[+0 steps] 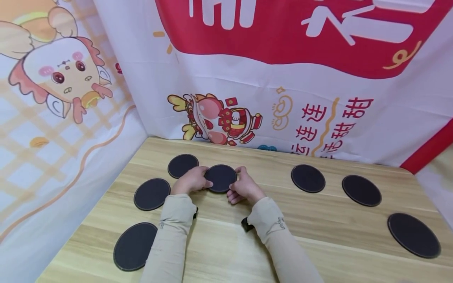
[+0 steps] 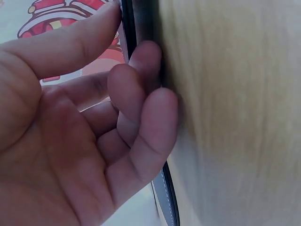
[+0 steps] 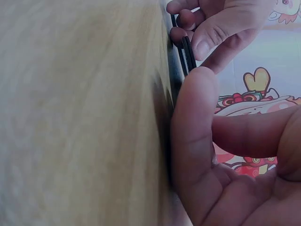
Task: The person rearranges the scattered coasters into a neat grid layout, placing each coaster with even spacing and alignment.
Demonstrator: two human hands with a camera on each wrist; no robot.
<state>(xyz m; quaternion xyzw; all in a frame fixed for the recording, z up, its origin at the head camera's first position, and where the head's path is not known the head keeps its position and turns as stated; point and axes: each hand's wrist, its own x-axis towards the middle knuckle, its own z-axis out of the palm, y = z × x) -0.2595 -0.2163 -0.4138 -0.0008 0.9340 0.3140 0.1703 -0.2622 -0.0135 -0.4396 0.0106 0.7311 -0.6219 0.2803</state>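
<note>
A round black coaster point(image 1: 221, 178) with a stitched edge is held between both hands, just over the wooden table. My left hand point(image 1: 192, 180) pinches its left rim, thumb on top. On the opposite rim, my right hand point(image 1: 245, 187) grips with thumb and fingers. The left wrist view shows the coaster point(image 2: 128, 28) edge-on at the left fingertips, close to the tabletop. In the right wrist view the rim point(image 3: 188, 52) appears as two dark layers between the hands. Nearest to the left hand lies another coaster point(image 1: 183, 166), partly behind it.
Two more coasters, one farther left point(image 1: 152, 194) and one point(image 1: 136, 247) partly behind the left sleeve, lie on the wooden table point(image 1: 219, 243). Three others point(image 1: 308, 178) are spread along the right side. Printed cloth point(image 1: 148, 78) hangs behind and left of the table.
</note>
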